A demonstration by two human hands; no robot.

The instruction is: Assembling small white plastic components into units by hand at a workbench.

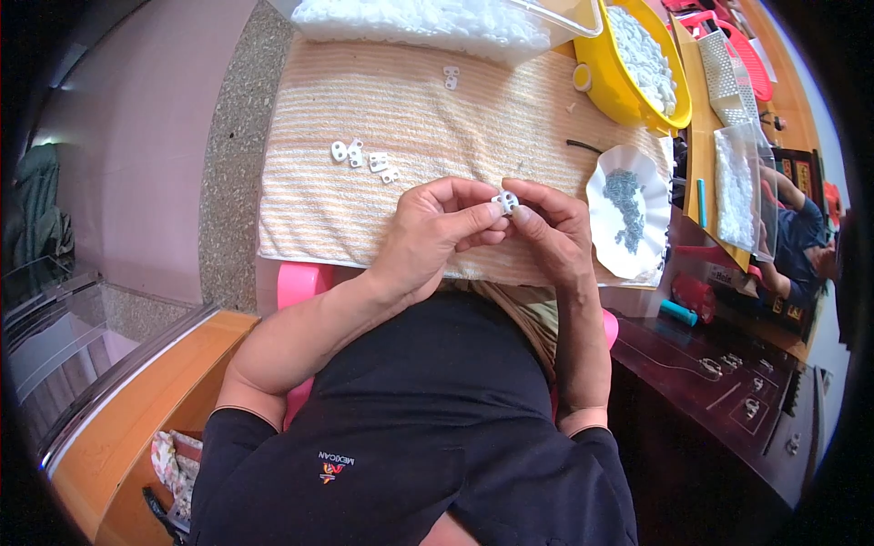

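Observation:
Between the fingertips of both hands is a small white plastic piece with holes (506, 202), held over the near part of a striped towel (319, 214). My left hand (446, 218) pinches its left side with thumb and fingers. On the other side, my right hand (555, 232) grips it between thumb and forefinger. Several similar white pieces (378, 162) lie on the towel to the left of my hands. Another white piece (451, 77) rests farther away. Right of my right hand, a white fluted paper dish (605, 250) holds a heap of small dark screws or pins (625, 205).
A clear bin (574, 16) of white parts stands at the far edge, beside a yellow basin (603, 100) of more white parts. A thin black stick (583, 146) lies near the dish. At the right, another person (797, 237) sits by a clear tray of white parts (734, 191).

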